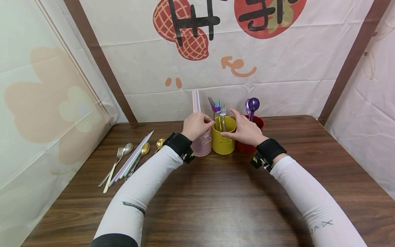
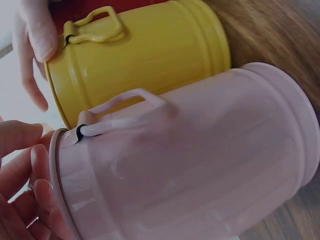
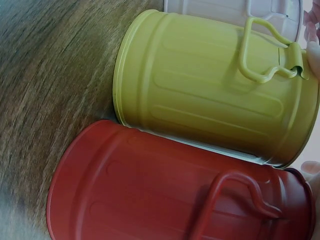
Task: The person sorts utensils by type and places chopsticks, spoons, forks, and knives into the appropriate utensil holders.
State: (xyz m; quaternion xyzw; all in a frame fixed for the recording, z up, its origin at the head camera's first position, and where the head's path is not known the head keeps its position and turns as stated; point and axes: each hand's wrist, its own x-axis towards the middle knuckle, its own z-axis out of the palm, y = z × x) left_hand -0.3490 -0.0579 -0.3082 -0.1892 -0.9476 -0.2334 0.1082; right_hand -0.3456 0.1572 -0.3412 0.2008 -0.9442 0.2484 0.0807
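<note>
My left hand (image 1: 196, 126) is over the top of a pink metal bucket (image 1: 202, 145), which holds pale chopsticks (image 1: 195, 101). In the left wrist view its bent fingers (image 2: 42, 192) lie at the bucket's rim; whether they pinch anything is unclear. A yellow bucket (image 1: 223, 143) stands beside it with several forks (image 1: 217, 106) upright inside. My right hand (image 1: 247, 130) spreads at the yellow bucket's right side, its thumb near the front rim. Partly behind that hand is a red bucket (image 3: 140, 185) holding purple spoons (image 1: 253, 104).
On the left of the wooden table (image 1: 210, 209) lie a fork (image 1: 119, 153), a silver spoon (image 1: 128, 148), chopsticks (image 1: 132, 157) and gold-bowled spoons (image 1: 145, 149). A printed cloth (image 1: 142, 75) hangs behind the table, with more cloth at both sides.
</note>
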